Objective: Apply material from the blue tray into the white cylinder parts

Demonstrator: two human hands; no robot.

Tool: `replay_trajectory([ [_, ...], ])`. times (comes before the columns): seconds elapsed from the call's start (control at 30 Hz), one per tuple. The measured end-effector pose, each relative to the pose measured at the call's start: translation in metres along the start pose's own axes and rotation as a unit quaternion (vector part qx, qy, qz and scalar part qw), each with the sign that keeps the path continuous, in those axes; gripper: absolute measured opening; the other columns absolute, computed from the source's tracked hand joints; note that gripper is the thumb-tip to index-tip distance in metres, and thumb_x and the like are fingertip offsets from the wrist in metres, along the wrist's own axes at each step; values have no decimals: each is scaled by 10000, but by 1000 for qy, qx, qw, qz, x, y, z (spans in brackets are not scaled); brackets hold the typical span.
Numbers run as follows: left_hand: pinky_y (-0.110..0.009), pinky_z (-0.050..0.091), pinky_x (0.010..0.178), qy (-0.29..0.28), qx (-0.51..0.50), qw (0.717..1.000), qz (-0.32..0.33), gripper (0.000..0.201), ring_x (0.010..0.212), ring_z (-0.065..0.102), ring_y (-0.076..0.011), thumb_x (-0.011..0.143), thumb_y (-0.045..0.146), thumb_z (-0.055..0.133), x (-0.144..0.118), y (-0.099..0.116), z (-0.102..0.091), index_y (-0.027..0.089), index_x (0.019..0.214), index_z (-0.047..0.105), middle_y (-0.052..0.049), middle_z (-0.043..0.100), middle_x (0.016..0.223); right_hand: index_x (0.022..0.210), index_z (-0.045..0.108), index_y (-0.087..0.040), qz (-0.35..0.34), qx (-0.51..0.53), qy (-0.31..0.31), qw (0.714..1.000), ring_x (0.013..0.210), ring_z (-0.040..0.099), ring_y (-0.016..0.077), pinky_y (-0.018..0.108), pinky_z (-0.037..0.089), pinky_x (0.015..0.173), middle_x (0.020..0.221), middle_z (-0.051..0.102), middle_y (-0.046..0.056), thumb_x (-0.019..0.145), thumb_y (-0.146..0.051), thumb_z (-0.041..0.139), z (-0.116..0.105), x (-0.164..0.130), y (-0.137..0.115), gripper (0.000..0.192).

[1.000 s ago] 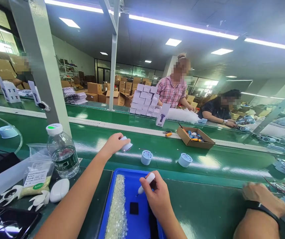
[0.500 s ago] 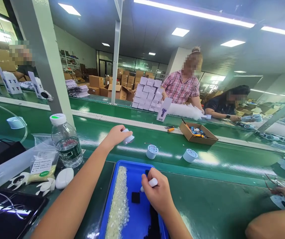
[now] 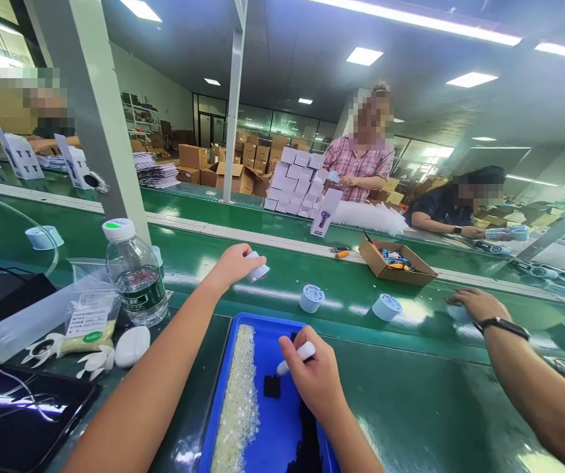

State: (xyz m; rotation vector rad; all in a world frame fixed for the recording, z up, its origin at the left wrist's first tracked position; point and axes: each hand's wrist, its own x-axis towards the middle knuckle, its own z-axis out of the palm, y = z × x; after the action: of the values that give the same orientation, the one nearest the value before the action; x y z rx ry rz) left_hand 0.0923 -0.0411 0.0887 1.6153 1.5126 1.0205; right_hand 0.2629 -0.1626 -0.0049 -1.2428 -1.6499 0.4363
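Note:
My left hand (image 3: 238,268) reaches over the green belt, its fingers closed on a pale plastic part (image 3: 259,268), mostly hidden by the fingers. In my right hand (image 3: 315,371) is a white pen-shaped tool (image 3: 305,351), pointed down into a blue tray (image 3: 275,430). The tool's tip is at the upper edge of a small black square pad (image 3: 271,386); whether they touch I cannot tell. Many small clear rings (image 3: 238,394) line the tray's left side, and a heap of black pieces (image 3: 307,433) lies along its right.
Two pale blue round parts (image 3: 311,297) (image 3: 387,306) stand on the belt (image 3: 272,299). A co-worker's hand (image 3: 482,307) reaches in from the right. To the left are a water bottle (image 3: 137,279), a white case (image 3: 132,346) and a metal post (image 3: 110,125). Beyond sits a carton (image 3: 398,263).
The round parts on the belt have shifted right. A co-worker's arm now extends over the belt at right. The person opposite has raised their hands. Both my hands keep their holds.

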Motion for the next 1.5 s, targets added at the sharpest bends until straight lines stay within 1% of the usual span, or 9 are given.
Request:
replay_trajectory([
  [0.3, -236, 238, 474, 7, -7, 1000, -1, 291, 495, 378, -95, 606, 383, 651, -1, -1, 1, 188, 574, 438, 38, 459, 540, 595, 309, -223, 24, 4, -24, 999, 481, 350, 96, 212, 292, 474, 519, 388, -60, 849, -423, 512, 1, -2, 0, 381],
  [0.67, -233, 249, 474, 11, 24, 1000, 4, 294, 504, 395, -98, 649, 414, 610, 0, -2, -1, 194, 587, 426, 37, 479, 546, 594, 318, -223, 2, 19, 3, 1000, 469, 356, 94, 206, 299, 463, 516, 374, -63, 848, -409, 518, 2, 0, 2, 373],
  [0.93, -227, 254, 462, 10, 12, 1000, 2, 285, 498, 401, -94, 654, 384, 610, -2, 1, -1, 195, 576, 412, 39, 473, 535, 581, 321, -221, 12, 13, -17, 1000, 472, 359, 96, 210, 313, 468, 521, 380, -59, 852, -417, 512, 3, -3, 1, 385],
  [1.07, -230, 271, 466, 19, -5, 1000, -2, 288, 509, 397, -94, 639, 393, 625, 0, -4, 5, 191, 579, 429, 37, 462, 558, 602, 336, -219, 5, 2, -39, 999, 481, 370, 98, 211, 311, 470, 529, 403, -58, 849, -396, 519, 6, -4, 1, 355],
  [1.13, -232, 310, 479, -3, -45, 999, -17, 290, 532, 430, -103, 634, 413, 628, 3, -8, 11, 188, 606, 447, 29, 485, 591, 602, 353, -216, 0, 4, -36, 999, 482, 369, 98, 212, 309, 467, 529, 415, -57, 835, -386, 540, 6, -4, -1, 344],
  [1.2, -244, 370, 505, -46, -111, 991, -53, 303, 556, 478, -118, 634, 437, 624, 5, -12, 18, 187, 638, 454, 22, 510, 614, 600, 390, -212, -2, 31, -9, 999, 499, 392, 102, 215, 334, 479, 549, 438, -48, 820, -379, 562, 5, -2, -3, 326],
  [1.27, -265, 417, 531, -80, -173, 978, -88, 324, 569, 507, -128, 625, 454, 631, 6, -13, 24, 185, 661, 454, 23, 518, 617, 635, 453, -207, 13, 78, 31, 996, 528, 442, 113, 223, 373, 500, 589, 480, -32, 814, -381, 572, 2, 0, -4, 277],
  [1.33, -279, 443, 551, -88, -218, 966, -105, 351, 573, 513, -127, 596, 457, 662, 6, -13, 28, 181, 669, 458, 27, 519, 613, 727, 515, -202, 55, 128, 69, 988, 570, 509, 130, 234, 404, 513, 656, 541, -9, 816, -398, 572, -2, 1, -5, 223],
  [1.5, -281, 461, 604, -101, -264, 956, -83, 379, 617, 520, -117, 590, 459, 690, 2, -8, 34, 150, 731, 523, 1, 556, 674, 936, 560, -189, 157, 215, 102, 958, 760, 635, 192, 269, 477, 604, 875, 681, 71, 800, -446, 598, -8, 4, -3, 293],
])
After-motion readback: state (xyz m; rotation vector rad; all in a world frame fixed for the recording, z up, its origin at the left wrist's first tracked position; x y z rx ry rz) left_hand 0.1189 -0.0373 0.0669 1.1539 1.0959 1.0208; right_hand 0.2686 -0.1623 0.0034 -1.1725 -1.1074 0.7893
